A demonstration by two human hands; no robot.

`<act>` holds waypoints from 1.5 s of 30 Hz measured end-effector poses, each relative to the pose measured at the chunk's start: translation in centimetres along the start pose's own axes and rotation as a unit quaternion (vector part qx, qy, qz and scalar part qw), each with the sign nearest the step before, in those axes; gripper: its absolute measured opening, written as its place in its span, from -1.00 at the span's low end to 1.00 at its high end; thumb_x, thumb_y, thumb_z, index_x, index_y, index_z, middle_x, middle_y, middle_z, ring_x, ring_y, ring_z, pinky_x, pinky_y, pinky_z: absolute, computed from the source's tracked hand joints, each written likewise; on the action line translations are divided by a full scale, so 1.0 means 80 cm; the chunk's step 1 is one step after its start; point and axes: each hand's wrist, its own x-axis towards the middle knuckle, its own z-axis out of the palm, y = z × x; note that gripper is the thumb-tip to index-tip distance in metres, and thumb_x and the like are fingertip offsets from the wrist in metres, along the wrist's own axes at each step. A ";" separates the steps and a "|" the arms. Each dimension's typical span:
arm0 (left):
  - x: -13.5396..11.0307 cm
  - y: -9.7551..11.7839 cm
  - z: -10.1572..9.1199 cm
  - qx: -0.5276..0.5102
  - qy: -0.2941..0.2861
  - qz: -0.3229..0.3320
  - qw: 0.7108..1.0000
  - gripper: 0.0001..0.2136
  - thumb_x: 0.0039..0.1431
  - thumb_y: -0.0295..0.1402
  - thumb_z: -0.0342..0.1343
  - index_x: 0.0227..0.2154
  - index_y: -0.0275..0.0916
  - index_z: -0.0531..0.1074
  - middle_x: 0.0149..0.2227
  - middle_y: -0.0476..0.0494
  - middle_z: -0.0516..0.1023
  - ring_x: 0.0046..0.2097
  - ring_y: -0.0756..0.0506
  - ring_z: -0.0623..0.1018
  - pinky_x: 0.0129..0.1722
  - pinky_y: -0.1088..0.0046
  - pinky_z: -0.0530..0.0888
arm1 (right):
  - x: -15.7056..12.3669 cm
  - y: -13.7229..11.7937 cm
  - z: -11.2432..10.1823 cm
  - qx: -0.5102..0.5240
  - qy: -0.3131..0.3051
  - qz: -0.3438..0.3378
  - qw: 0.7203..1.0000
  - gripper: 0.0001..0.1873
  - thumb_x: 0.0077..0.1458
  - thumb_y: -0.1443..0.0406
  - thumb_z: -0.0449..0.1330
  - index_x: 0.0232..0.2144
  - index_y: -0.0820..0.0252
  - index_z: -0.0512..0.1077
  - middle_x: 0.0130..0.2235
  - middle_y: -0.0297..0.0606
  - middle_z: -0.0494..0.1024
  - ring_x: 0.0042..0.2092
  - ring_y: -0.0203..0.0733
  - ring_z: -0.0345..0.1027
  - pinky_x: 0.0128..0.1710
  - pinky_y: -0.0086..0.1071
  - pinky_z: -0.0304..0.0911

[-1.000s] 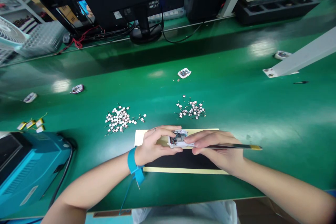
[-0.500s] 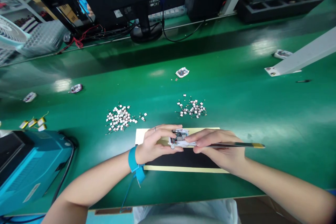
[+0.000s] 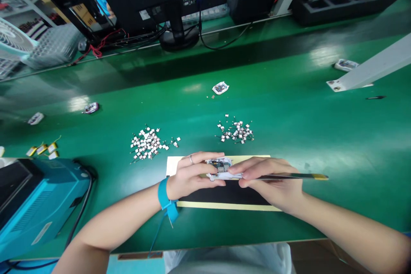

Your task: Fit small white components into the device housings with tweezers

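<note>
My left hand (image 3: 191,174) grips a small white device housing (image 3: 221,165) with its circuit board showing, fingers along the far side and thumb along the near side. In my right hand (image 3: 272,180) lies a pair of tweezers (image 3: 297,176), dark with a yellow rear end pointing right. Their tips reach the near right side of the housing, though the exact contact is hidden by my fingers. Under both hands is a black mat (image 3: 205,195) with pale yellow edges. A blue wrist strap (image 3: 163,195) circles my left wrist.
Beyond the mat lie two piles of small wired parts, a left pile (image 3: 147,143) and a right pile (image 3: 237,132). Another open housing (image 3: 220,88) sits farther back. A blue machine (image 3: 48,205) stands left, near yellow battery packs (image 3: 41,149). A metal post (image 3: 375,64) rises at right.
Both hands keep the housing and tweezers in nearly the same pose. The open housings at the back have drifted slightly left relative to the bench, and the view has shifted a little.
</note>
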 end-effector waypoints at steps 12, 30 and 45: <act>-0.010 -0.005 0.009 -0.119 0.034 -0.068 0.990 -0.56 -0.19 -0.46 0.27 -0.19 -0.28 0.28 -0.13 -0.26 0.46 -0.09 -0.14 0.48 -0.15 0.33 0.48 | 0.002 -0.003 -0.002 -0.049 -0.014 -0.042 0.998 -0.68 -0.11 0.59 0.19 -0.29 0.22 0.43 -0.24 -0.22 0.51 -0.23 -0.21 0.42 -0.24 -0.40 0.41; -0.013 -0.002 0.009 -0.134 0.029 -0.099 0.986 -0.62 -0.12 -0.58 0.20 -0.20 -0.28 0.26 -0.05 -0.27 0.40 -0.02 -0.15 0.42 -0.10 0.30 0.45 | 0.002 -0.002 -0.008 -0.079 -0.025 -0.055 0.995 -0.66 -0.09 0.60 0.16 -0.26 0.20 0.43 -0.21 -0.21 0.49 -0.20 -0.19 0.41 -0.21 -0.34 0.40; 0.003 0.012 0.019 -0.153 0.045 -0.275 0.948 -0.74 -0.17 -0.37 0.25 -0.40 -0.29 0.31 -0.15 -0.24 0.47 -0.16 -0.06 0.51 -0.19 0.46 0.46 | 0.009 -0.007 -0.010 -0.258 -0.056 -0.155 0.952 -0.82 -0.07 0.50 0.17 -0.36 0.22 0.40 -0.33 -0.20 0.53 -0.31 -0.21 0.44 -0.34 -0.51 0.39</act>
